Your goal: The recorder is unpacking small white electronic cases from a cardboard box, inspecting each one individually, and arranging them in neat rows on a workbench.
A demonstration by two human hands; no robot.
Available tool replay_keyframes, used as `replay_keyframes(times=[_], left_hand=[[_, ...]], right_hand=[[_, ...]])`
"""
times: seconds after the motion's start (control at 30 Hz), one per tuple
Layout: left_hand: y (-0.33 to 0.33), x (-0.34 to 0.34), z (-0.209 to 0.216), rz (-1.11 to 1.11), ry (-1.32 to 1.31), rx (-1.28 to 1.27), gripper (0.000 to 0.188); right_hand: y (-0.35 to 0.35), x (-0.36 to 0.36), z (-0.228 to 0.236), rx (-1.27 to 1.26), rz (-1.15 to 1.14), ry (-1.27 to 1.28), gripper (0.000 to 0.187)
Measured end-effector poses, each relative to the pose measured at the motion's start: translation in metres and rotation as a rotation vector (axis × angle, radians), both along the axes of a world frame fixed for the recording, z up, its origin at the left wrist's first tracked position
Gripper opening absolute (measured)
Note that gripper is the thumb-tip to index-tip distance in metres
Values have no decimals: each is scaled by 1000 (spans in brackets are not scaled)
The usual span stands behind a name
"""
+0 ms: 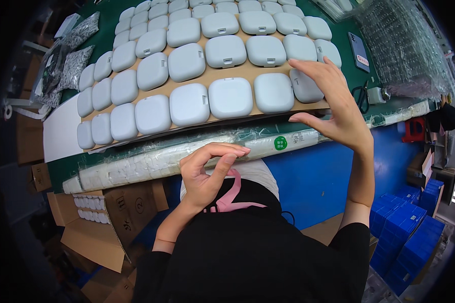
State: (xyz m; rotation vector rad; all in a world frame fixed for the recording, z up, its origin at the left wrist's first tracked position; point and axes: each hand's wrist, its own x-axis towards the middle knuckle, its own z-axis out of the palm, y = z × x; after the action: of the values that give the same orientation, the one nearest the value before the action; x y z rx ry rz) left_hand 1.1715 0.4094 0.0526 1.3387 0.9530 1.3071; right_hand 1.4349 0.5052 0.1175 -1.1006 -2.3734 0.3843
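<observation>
Rows of pale grey, rounded-square plastic cases, many with a small slot on one edge, lie on a brown cardboard sheet (pixel 197 77). My right hand (pixel 333 103) hovers at the right end of the front row, thumb and fingers spread wide around the end case (pixel 304 87). It partly covers that case, and I cannot tell whether it touches it. Before my body, at the table's front edge, my left hand (pixel 203 174) is curled, thumb close to the forefinger, with nothing visible between them. A front-row case (pixel 189 105) lies beyond it.
The green table's front edge is wrapped in taped plastic (pixel 151 164). Scissors (pixel 362 96), a phone (pixel 358 52) and a stack of clear plastic trays (pixel 404 50) are at right. Filled bags (pixel 76 65) lie left. An open carton (pixel 108 222) and blue boxes (pixel 402 235) stand below.
</observation>
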Motion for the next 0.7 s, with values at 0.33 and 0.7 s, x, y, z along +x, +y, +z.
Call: replay_keyframes(times=[0.33,0.7], left_hand=[[3,-3,10,-65,100,-144,15],[7,-2,15,-235,-34,-137,39]], right_hand=[[-2,-25,-12,82,-38,-118,74],[-55,-47,-39,316,114,273,85]])
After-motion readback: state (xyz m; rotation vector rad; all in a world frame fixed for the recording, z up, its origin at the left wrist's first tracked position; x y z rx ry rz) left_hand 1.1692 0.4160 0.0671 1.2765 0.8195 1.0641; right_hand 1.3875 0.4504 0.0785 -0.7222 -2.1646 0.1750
